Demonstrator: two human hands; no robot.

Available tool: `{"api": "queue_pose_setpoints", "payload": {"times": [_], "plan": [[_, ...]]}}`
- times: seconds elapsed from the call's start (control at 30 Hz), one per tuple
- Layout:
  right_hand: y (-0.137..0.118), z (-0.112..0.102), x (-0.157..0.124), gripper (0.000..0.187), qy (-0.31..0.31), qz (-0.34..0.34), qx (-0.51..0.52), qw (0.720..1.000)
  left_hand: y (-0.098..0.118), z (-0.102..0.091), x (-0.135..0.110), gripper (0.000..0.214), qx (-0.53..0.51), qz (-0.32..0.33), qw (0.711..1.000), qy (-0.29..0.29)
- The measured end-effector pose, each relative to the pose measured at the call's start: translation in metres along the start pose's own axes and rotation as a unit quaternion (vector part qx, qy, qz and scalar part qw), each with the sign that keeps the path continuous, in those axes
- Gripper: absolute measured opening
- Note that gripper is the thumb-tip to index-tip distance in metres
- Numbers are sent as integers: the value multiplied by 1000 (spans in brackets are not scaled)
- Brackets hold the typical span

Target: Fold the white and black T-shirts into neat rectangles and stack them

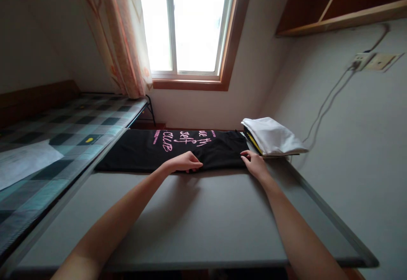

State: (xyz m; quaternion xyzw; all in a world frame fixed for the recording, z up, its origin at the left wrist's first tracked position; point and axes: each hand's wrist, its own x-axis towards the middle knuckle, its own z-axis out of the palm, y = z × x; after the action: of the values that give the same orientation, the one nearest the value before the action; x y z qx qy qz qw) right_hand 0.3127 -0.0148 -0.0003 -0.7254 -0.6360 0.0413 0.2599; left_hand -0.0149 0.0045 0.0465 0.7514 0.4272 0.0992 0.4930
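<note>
Across the far part of the grey table lies a black garment with pink lettering. The left hand pinches its near edge with curled fingers; the right hand touches its right end, fingers bent, whether gripping I cannot tell. Just beside, at right, white cloth tops a stack.

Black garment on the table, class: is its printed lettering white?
No, the lettering printed across the black garment is pink.
</note>
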Motion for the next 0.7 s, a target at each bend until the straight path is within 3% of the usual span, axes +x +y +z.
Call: {"api": "queue_pose_setpoints", "payload": {"times": [0.07, 0.1, 0.2, 0.27, 0.53, 0.7], "plan": [[-1, 0, -1, 21, -7, 2, -13, 1000, -4, 0, 4, 44, 21, -1, 999, 40], [-2, -1, -2, 22, -9, 4, -18, 1000, -8, 0, 7, 43, 45, 5, 995, 86], [-6, -1, -4, 24, -12, 3, -29, 1000, -23, 1, 17, 40, 153, 33, 952, 262], [-8, -1, -5, 25, -15, -4, -35, 999, -32, 2, 22, 38, 204, 35, 928, 310], [-11, 2, -7, 27, -20, -19, -48, 998, -47, 3, 23, 44, 285, 136, 915, 251], [-13, 4, -9, 32, -8, -18, -55, 998, -47, 5, 24, 35, 308, 125, 901, 279]]}}
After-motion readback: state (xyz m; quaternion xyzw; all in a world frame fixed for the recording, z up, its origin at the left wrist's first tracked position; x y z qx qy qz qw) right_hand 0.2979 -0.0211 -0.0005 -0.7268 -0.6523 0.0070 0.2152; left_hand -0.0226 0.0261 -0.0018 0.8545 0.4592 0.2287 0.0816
